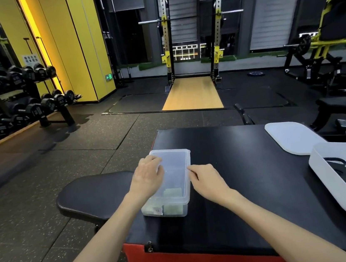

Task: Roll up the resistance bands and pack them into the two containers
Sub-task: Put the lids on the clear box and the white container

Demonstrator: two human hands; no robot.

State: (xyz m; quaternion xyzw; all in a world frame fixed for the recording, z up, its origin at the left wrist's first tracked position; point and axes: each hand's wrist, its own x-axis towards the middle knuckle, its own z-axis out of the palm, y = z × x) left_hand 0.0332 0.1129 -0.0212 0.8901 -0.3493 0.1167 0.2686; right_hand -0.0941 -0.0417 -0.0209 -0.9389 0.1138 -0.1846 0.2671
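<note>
Clear rectangular plastic container [186, 194], pale green rolls [173, 209] inside, on black padded box [238, 177]. Left hand [148, 175] lies flat on the smooth lid [171, 160]; right hand [204, 178], fingers curled, meets its right rim, possibly pinching.

Squat rack [190, 30] stands against the far wall, mid-room; barbell [147, 22] racked across its uprights; wooden platform [192, 94] runs forward from the rack's foot, black mats on either side; left of the rack, yellow pillar [74, 45], green exit sign [108, 77] low on it; further left of the rack, tiered dumbbell rack [22, 101], black dumbbells; right of the rack, yellow-framed plate machine [321, 47]; dark round plate [255, 73] flat on the floor just right of the rack's foot; well in front of the rack, black-topped red box [229, 189]; in front and left of the rack, black bench pad [93, 197]; speckled rubber floor [47, 211].
</note>
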